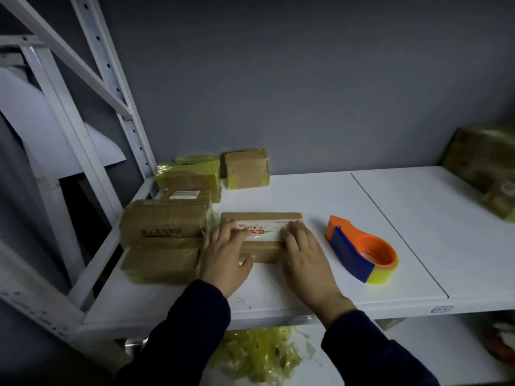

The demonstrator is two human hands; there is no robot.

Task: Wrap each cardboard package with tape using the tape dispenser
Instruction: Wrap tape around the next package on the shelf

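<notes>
Our left hand and right hand press flat on the box; we should keep it steady, then fetch the dispenser.

A white metal rack stands against a grey wall.

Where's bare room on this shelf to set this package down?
Bare: the right panel between the tape dispenser and the big wrapped box, and the strip behind the package toward the wall. Crowded: the left end, stacked with boxes.
</notes>
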